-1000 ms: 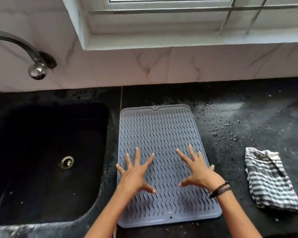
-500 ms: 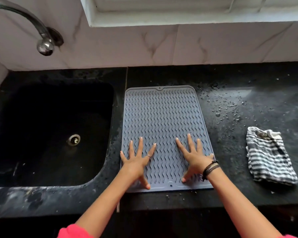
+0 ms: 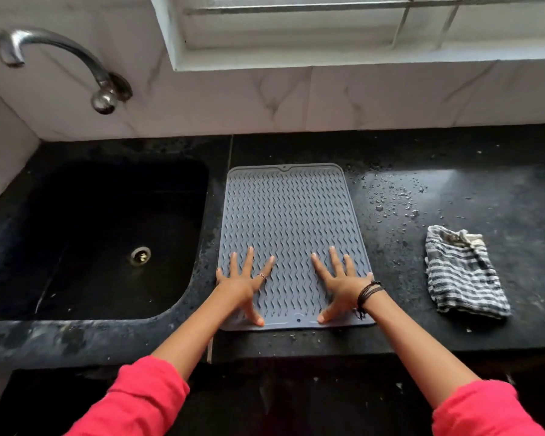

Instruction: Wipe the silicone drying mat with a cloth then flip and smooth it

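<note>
Mat flat, left hand, right hand splayed on it, palms hidden

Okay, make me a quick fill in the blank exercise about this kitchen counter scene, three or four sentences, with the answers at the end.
1. Both hands, left hand and right hand, press flat on the grey ____.
2. The striped cloth lies on the counter to the ____ of the drying mat.
3. The black sink sits under a metal ____.
4. Water droplets lie on the counter between the mat and the ____.

Answers: mat; right; tap; cloth
</note>
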Action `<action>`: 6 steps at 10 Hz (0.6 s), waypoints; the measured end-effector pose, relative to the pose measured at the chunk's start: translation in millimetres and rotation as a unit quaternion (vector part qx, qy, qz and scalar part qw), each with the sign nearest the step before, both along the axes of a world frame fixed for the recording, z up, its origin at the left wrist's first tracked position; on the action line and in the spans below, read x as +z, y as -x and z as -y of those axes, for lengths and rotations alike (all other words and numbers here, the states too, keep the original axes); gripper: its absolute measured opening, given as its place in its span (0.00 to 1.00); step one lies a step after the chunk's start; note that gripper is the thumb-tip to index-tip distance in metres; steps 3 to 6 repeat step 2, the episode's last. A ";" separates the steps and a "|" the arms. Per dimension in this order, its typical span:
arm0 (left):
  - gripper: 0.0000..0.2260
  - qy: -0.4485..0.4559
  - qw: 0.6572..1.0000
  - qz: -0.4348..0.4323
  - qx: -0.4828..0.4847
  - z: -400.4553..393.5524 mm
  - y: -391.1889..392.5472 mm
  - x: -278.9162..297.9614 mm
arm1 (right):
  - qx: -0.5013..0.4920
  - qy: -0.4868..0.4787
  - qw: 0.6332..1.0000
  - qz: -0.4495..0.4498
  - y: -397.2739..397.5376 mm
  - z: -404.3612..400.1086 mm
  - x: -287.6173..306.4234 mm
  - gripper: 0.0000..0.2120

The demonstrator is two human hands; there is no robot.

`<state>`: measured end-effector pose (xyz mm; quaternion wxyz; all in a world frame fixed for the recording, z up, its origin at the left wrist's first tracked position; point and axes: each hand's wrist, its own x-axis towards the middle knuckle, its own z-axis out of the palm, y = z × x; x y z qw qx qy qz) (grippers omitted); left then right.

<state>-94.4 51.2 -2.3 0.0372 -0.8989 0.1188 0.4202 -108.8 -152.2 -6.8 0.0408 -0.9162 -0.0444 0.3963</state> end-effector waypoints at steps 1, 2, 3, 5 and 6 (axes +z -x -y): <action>0.57 -0.016 1.000 0.007 -0.003 3.7 2.6 5.4 | 0.010 0.007 1.000 -0.010 -5.7 -0.7 -2.0 0.61; 0.56 -0.053 0.997 0.025 -0.048 8.4 -5.3 17.8 | -0.008 -0.028 0.998 0.052 -25.7 -0.8 11.4 0.50; 0.56 -0.053 0.997 0.025 -0.048 8.4 -5.3 17.8 | -0.008 -0.028 0.998 0.052 -25.7 -0.8 11.4 0.50; 0.56 -0.053 0.997 0.025 -0.048 8.4 -5.3 17.8 | -0.008 -0.028 0.998 0.052 -25.7 -0.8 11.4 0.50; 0.56 -0.053 0.997 0.025 -0.048 8.4 -5.3 17.8 | -0.008 -0.028 0.998 0.052 -25.7 -0.8 11.4 0.50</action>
